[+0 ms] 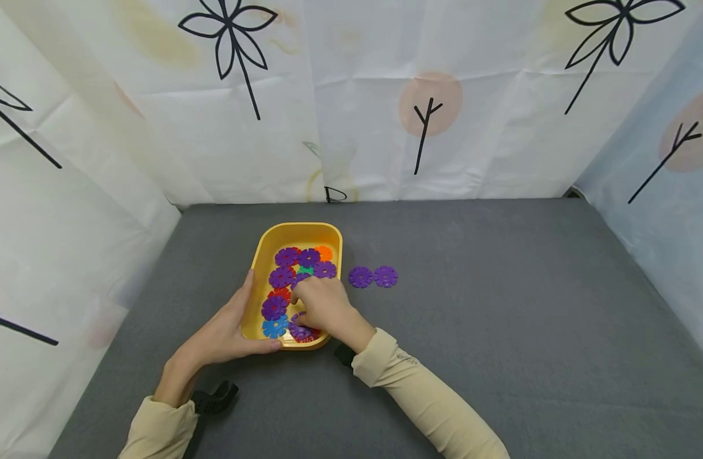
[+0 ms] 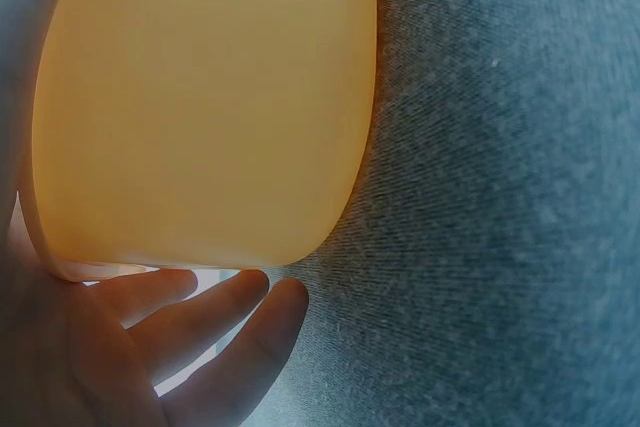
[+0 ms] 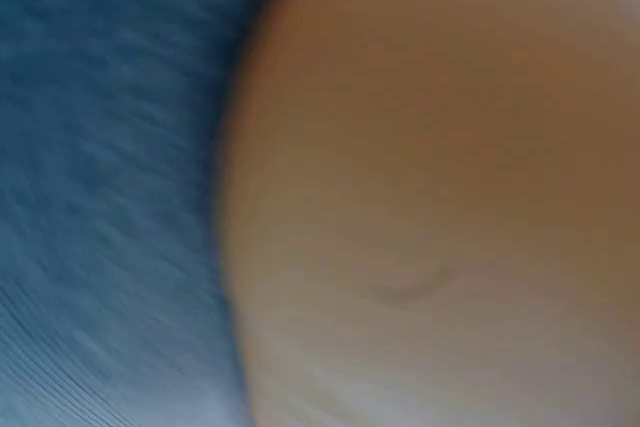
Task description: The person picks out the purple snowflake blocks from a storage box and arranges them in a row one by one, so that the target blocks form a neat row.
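Note:
A yellow plastic tray (image 1: 254, 312) with rounded corners holds several flower-shaped plastic pieces. Purple ones (image 1: 281, 276) lie uppermost, with a blue piece (image 1: 274, 327), an orange piece (image 1: 325, 253) and bits of red and green among them. My left hand (image 1: 231, 331) grips the tray's near left corner, thumb on the near rim and fingers along the left side. In the left wrist view, the fingers (image 2: 235, 347) lie by the tray's wall (image 2: 210, 117). My right hand (image 1: 325, 306) reaches inside, thumb and index finger bent and apart over a purple piece (image 1: 302, 328); its other fingertips are hidden.
Two purple flower pieces (image 1: 372, 276) lie side by side on the grey tabletop (image 1: 501, 306), just right of the tray. White patterned cloth (image 1: 357, 127) hangs behind the table and along both sides. The tray's outer wall (image 3: 430, 187) fills most of the blurred right wrist view.

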`<state>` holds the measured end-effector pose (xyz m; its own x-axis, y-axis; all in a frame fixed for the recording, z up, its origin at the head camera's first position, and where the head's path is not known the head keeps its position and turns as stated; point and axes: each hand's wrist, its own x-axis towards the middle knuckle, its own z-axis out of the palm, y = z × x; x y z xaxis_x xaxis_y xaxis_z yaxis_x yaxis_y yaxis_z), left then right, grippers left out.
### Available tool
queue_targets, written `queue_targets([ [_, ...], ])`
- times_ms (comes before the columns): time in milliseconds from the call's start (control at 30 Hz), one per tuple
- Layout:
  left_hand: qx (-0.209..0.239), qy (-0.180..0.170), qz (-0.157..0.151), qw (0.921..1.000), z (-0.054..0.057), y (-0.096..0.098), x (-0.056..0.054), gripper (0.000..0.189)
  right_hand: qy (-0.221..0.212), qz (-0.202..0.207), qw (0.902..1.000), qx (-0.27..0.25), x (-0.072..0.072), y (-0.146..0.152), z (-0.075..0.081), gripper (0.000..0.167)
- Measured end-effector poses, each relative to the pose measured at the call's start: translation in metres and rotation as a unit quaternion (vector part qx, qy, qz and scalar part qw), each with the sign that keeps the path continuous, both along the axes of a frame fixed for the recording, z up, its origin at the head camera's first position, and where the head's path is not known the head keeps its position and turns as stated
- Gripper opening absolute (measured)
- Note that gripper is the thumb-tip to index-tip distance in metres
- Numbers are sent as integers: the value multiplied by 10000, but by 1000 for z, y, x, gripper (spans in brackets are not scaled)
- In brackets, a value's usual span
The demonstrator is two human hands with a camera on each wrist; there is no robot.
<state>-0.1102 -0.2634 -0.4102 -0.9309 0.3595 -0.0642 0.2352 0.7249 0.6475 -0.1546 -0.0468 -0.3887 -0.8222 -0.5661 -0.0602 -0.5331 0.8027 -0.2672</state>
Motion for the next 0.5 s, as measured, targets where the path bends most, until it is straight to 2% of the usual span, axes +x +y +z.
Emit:
queue_targets([
  [200, -48, 75, -7, 10000, 1, 0, 2, 136, 496, -107, 9986, -149, -1, -3, -8, 31],
  [333, -71, 80, -4, 9999, 2, 0, 2, 135, 360, -19, 9987, -370, -2, -1, -7, 36],
  [500, -25, 94, -19, 10000, 1, 0, 1, 135, 119, -22, 9998, -170, -2, 0, -4, 45],
])
